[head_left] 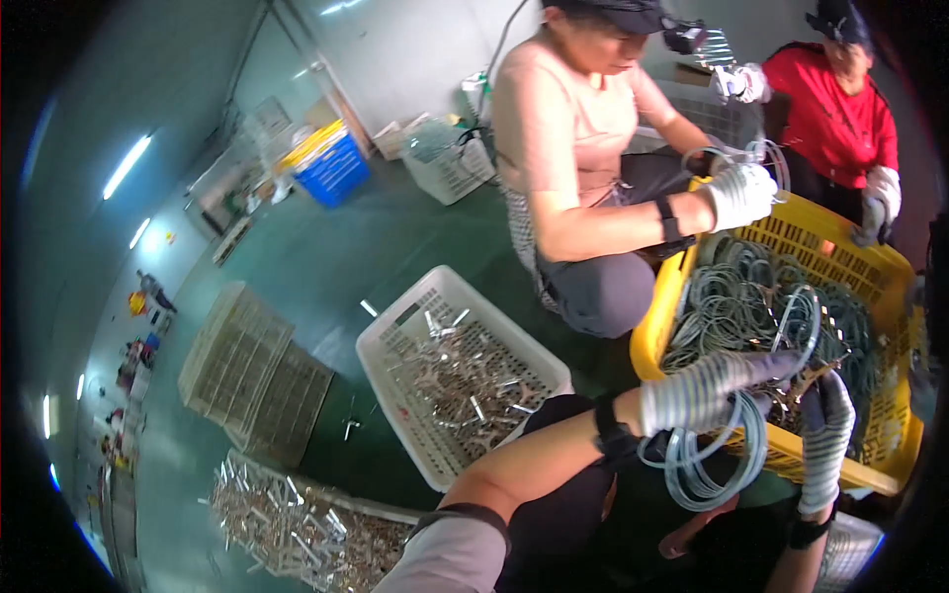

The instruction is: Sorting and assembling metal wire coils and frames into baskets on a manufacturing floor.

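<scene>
My left hand [697,392], in a striped glove, reaches over the near rim of a yellow crate [647,326]. Its fingers are closed on a coil of clear tubing [720,474], which hangs below the palm; a single loop stands up by the fingertips. My right hand [828,440], gloved alike, is upright at the crate's near right side. Its fingers are bent close to brassy metal pieces near the left fingertips; what they grip is partly hidden. Inside the crate lies a heap of greenish tubing coils [717,306] with metal ends.
Across the crate a co-worker's gloved hand [741,196] holds tubing; another person in red [830,109] sits further right. A white basket [371,346] of metal parts stands left of my arm, beside a heap of metal fittings [287,514] and stacked crates [232,366]. A blue bin [331,173] stands behind.
</scene>
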Motion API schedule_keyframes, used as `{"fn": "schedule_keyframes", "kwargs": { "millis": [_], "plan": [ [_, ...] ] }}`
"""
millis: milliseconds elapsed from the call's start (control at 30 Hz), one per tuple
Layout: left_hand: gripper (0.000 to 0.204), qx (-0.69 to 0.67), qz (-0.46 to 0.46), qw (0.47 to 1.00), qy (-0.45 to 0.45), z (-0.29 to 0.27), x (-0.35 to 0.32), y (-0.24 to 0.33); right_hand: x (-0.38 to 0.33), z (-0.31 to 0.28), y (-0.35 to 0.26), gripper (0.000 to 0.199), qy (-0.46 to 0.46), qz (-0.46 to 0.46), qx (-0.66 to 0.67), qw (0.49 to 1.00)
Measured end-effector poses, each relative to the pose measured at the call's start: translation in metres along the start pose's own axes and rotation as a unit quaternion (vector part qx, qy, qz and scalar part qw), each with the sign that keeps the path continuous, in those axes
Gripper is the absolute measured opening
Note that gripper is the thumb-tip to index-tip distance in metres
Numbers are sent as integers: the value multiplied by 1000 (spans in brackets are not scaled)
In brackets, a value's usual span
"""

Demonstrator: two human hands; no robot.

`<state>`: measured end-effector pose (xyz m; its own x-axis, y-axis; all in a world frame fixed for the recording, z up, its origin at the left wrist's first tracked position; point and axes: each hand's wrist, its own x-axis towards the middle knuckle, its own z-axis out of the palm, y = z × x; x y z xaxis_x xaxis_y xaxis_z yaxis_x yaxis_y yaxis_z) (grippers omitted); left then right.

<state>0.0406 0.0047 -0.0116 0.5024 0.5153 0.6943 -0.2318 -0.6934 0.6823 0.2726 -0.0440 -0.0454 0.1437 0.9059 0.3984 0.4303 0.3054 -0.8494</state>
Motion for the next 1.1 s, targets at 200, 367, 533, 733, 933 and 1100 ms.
{"fn": "schedule_keyframes", "kwargs": {
  "millis": [200,367,533,733,933,1100],
  "plan": [
    [51,-54,29,994,88,-28,-12,-3,8,36,-32,17,-56,236,324,914],
    [62,37,9,991,128,-19,1,-8,-5,16,20,53,-130,76,315,937],
    [40,5,43,998,53,-8,0,3,-7,27,-33,51,-185,233,478,826],
    [44,-431,-196,837,273,-38,-6,17,0,53,-66,40,-135,313,398,852],
    [66,-37,-163,978,125,-31,0,5,5,39,-69,41,-178,329,357,856],
    [61,80,-155,980,99,-6,-8,-2,4,44,-71,38,-120,308,381,863]
  ]
}}
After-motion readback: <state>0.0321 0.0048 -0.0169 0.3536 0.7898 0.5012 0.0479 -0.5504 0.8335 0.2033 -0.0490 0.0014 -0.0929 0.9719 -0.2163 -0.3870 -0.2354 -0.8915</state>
